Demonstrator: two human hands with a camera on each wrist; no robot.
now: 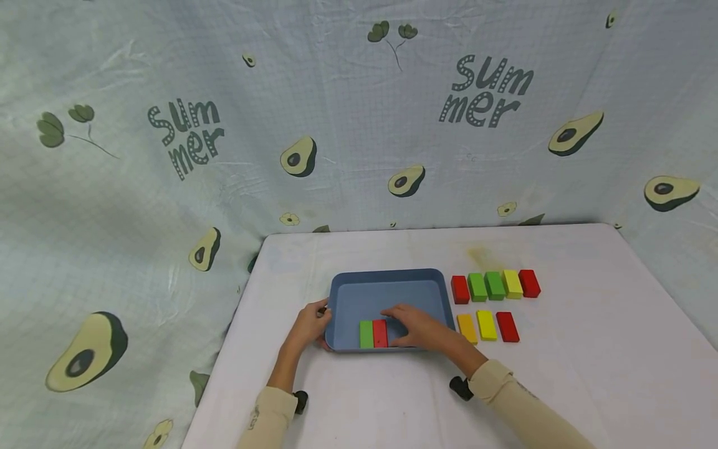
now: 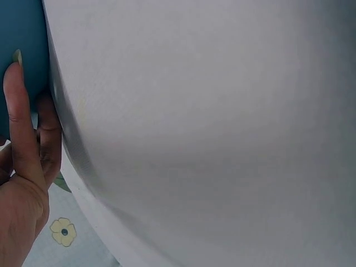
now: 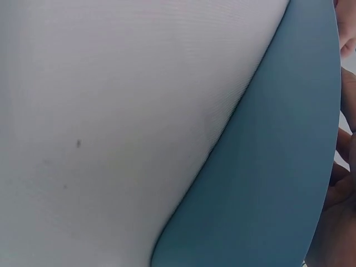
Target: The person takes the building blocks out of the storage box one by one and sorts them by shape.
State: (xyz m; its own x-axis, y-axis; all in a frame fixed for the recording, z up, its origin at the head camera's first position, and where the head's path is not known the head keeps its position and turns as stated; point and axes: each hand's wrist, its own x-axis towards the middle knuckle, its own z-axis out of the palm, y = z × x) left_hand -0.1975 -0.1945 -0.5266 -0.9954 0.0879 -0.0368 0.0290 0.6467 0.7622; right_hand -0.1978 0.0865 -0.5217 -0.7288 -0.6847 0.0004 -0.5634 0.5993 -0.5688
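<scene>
A blue-grey tray [image 1: 387, 276] lies on the table. At its left side my left hand [image 1: 307, 325] holds the rim; in the left wrist view, the left hand's [image 2: 25, 139] thumb lies over the tray wall [image 2: 28, 28] with other fingers beside it. Inside the tray, a green block [image 1: 366, 335] and a red block [image 1: 380, 333] stand side by side against the near wall. My right hand [image 1: 421, 327] reaches over the near right part of the tray, fingers spread just right of the red block, gripping nothing visible. The tray's outer wall [image 3: 250, 167] partly hides it in the right wrist view.
Right of the tray, a back row runs red block [image 1: 460, 290], green block [image 1: 477, 287], green block [image 1: 495, 285], yellow block [image 1: 512, 284], red block [image 1: 530, 284]. In front lie an orange-yellow block [image 1: 467, 328], yellow block [image 1: 486, 325] and red block [image 1: 507, 327].
</scene>
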